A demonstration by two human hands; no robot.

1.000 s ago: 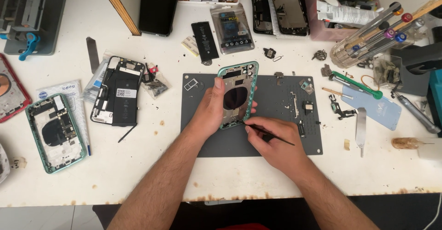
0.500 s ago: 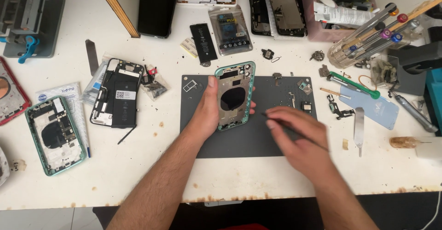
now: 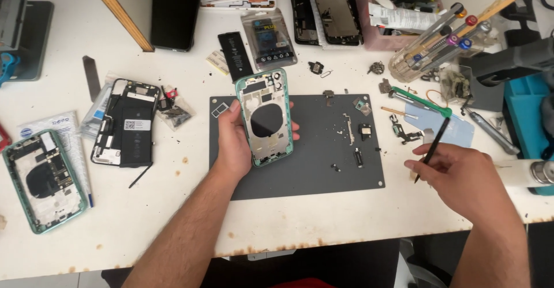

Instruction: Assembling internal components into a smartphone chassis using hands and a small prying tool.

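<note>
My left hand (image 3: 232, 139) grips a green phone housing (image 3: 264, 116) with its inside facing up, lifted over the dark grey work mat (image 3: 311, 167). My right hand (image 3: 461, 175) is off the mat's right edge, over the white table, holding a thin black tool (image 3: 433, 148) between its fingers with the tip pointing up and to the right. Small phone parts and screws (image 3: 359, 132) lie on the mat's right half. A green-handled tool (image 3: 419, 99) and a light blue sheet (image 3: 459, 129) sit just beyond my right hand.
A second green housing (image 3: 41, 178) lies at the far left, an opened black phone (image 3: 125, 122) beside it. Batteries (image 3: 235, 55), a dark phone (image 3: 174, 11) and screen parts (image 3: 329, 8) line the back. A jar of screwdrivers (image 3: 438, 42) and a blue tray (image 3: 528, 120) stand at right.
My right hand has moved with the black tool from the mat's middle out past its right edge. My left hand has raised the green housing slightly.
</note>
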